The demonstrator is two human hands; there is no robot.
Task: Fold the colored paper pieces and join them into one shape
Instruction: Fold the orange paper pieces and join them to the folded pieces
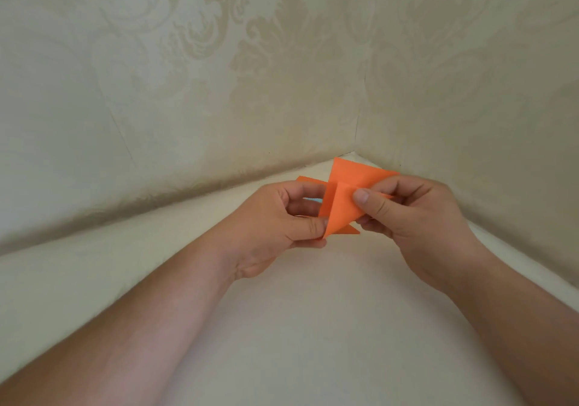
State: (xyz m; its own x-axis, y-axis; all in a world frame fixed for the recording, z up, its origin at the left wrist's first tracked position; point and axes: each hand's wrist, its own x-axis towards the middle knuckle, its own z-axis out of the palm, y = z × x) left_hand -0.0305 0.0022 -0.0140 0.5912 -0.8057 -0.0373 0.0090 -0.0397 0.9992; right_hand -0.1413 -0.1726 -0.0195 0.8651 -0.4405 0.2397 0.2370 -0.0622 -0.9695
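A folded orange paper piece [341, 205] with pointed flaps is held above the white surface, between both hands. My left hand [275, 227] pinches its lower left edge between thumb and fingers. My right hand [407, 217] grips its right side, the thumb pressed on the front flap. A sliver of light blue paper [313, 200] shows behind the orange piece, between my left fingers. Further orange points stick out at the left and at the bottom; I cannot tell whether they belong to a second piece.
The white surface [313, 327] fills the lower half of the view and ends in a corner where two walls with pale patterned wallpaper [250, 76] meet. Both forearms reach in from the bottom corners.
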